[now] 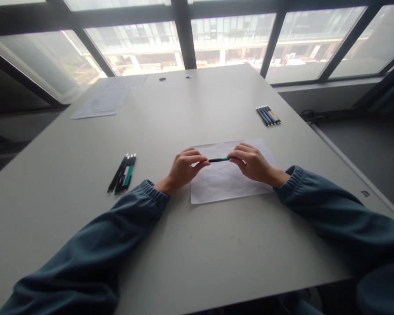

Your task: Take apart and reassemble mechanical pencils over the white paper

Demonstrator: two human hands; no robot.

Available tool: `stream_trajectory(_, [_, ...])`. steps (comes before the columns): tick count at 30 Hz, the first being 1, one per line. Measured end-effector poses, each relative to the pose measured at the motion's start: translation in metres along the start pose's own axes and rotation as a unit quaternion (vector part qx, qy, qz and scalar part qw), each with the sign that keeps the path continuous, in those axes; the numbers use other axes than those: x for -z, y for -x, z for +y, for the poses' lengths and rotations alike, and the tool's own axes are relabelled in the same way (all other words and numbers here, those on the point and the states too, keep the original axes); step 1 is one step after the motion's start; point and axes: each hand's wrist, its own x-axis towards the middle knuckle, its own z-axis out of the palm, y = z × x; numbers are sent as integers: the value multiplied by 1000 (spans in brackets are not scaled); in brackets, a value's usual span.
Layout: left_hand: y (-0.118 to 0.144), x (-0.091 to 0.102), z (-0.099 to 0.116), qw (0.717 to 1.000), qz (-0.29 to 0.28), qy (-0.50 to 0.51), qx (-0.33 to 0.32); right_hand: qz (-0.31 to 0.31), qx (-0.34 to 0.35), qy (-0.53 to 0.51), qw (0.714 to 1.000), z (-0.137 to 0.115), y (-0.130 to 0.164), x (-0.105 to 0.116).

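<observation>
A black and green pen (219, 160) is held level between my two hands, above a sheet of white paper (230, 186) with faint marks. My left hand (188, 167) pinches its left end between thumb and fingers. At the green end, my right hand (249, 161) closes on it in the same way. Fingertips hide both tips of the pen. To the left of my left hand lies a small group of pens (122, 173), black, white and green, side by side on the table.
Several pens (268, 116) lie in a row at the right of the white table (170, 127), some with blue or yellow parts. Paper sheets (100, 101) rest at the far left. Two round dark openings sit near the far edge, before the windows (230, 41).
</observation>
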Motion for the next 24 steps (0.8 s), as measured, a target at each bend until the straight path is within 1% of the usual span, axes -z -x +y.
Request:
stream_trajectory(5, [0,1,1,999,-17,-5,-28,-30,9,17,999,-1,-1,1])
stream_trajectory(11, [2,-1,-3,1000,11,-2,-4,-27,10,8,1000,-1,0,1])
stream_trajectory(17, [1,0,-1,1000,17,1,5,-15,-10,-7,1000,0,1,1])
stream_trajectory(19, [0,1,1,1000,24,-7,5,7,-32,-12,999,0,-1,1])
stream_trajectory(21, [-1,1,2,999,32,-14,11,38,-80,-49,995,-3,-3,2])
stream_trajectory(23, [-1,1,3,999,33,-18,23,73,-150,-124,978,-5,-5,4])
stream_trajectory(24, [0,1,3,999,31,-19,27,88,-189,-174,963,-6,-6,4])
